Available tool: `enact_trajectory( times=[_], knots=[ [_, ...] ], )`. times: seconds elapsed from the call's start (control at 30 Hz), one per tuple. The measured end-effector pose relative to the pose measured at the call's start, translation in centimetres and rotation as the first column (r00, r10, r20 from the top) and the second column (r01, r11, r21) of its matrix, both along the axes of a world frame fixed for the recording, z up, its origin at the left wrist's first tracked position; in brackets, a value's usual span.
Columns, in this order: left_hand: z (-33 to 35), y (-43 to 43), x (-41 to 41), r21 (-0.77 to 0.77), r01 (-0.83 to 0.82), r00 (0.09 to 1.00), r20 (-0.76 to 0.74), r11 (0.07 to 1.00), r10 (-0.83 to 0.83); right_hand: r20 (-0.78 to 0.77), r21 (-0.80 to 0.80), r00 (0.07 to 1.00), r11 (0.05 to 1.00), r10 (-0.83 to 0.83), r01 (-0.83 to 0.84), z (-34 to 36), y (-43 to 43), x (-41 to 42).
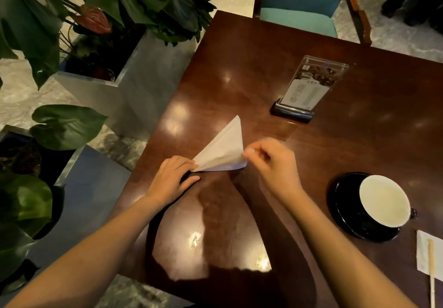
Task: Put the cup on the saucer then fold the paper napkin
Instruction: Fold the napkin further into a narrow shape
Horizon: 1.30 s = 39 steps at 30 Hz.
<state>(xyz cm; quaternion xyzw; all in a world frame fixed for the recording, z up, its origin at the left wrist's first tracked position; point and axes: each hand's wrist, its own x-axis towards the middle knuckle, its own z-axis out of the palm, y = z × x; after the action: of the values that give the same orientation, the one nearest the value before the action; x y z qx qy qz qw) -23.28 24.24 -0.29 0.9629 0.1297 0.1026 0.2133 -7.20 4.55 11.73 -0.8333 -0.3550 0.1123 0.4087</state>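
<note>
A white paper napkin (223, 149), folded into a triangle, lies on the dark wooden table (251, 68) with one point aimed away from me. My left hand (171, 179) presses its fingertips on the napkin's near-left corner. My right hand (271, 164) pinches the napkin's right corner between thumb and fingers, lifting that edge slightly. At the right, a cup (383, 200), black outside and white inside, stands on a black saucer (345, 209).
An acrylic menu stand (309, 87) on a dark base stands beyond the napkin. A white sachet and a wooden stirrer (431, 259) lie at the right edge. Planters with large-leaved plants (115, 3) line the table's left side; a teal chair (302, 3) faces the far edge.
</note>
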Motion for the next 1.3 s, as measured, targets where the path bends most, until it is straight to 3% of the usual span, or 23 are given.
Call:
enact_trajectory(
  times=[0.23,0.47,0.77,1.07,1.3],
  knots=[
    [-0.8,0.2,1.7,-0.084,-0.167,0.984,0.052,0.982,0.171,-0.114,-0.103,0.984,0.987,-0.136,0.124,-2.6,8.6,7.8],
    [-1.1,-0.9,2.4,-0.185,-0.343,0.933,0.048,0.921,0.357,-0.187,-0.244,0.96,0.956,-0.21,0.162,-8.3,11.9,9.8],
    [-0.8,-2.6,4.1,-0.185,-0.551,0.829,-0.016,0.813,0.559,0.0,-0.222,0.957,0.933,-0.29,0.283,-12.0,12.3,8.8],
    [-0.7,-3.0,3.8,-0.133,-0.488,0.867,0.042,0.862,0.497,0.057,-0.209,0.963,0.94,-0.263,0.269,-12.5,11.3,8.7],
    [-0.6,-3.1,3.8,-0.127,-0.504,0.861,0.009,0.855,0.509,0.27,-0.228,0.927,0.918,-0.262,0.326,-12.6,11.1,7.9]
  ],
)
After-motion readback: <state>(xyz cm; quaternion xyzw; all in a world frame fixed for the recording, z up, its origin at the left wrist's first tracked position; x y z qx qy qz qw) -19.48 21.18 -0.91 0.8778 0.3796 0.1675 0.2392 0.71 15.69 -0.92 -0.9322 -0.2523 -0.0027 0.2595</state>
